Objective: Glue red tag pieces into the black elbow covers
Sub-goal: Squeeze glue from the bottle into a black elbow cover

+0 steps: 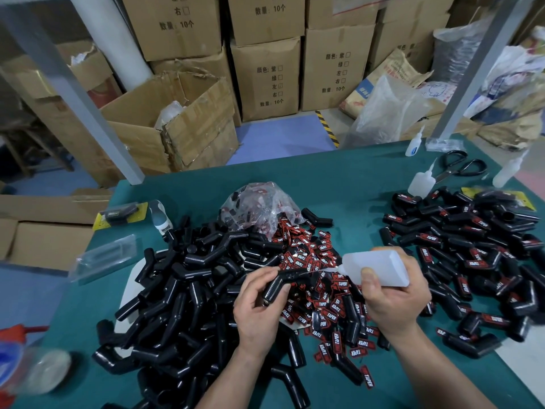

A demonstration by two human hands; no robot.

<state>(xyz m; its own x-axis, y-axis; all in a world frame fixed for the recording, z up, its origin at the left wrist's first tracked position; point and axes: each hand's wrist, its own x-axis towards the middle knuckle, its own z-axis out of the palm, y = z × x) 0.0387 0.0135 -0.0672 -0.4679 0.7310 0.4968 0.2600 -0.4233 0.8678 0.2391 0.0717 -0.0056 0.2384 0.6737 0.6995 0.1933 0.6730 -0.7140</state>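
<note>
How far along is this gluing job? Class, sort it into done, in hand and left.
Done: the pile of tagged covers on the right. In hand: the left hand holds one bare elbow cover while the right hand aims the glue bottle at it. Left: the heap of untagged covers and the loose red tags.

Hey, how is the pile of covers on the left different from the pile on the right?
The left pile is plain black covers with no tags; most covers in the right pile carry red tags. The left pile is heaped thick, partly over a white sheet; the right pile is spread flatter. Both are black elbow covers on the green table.
</note>
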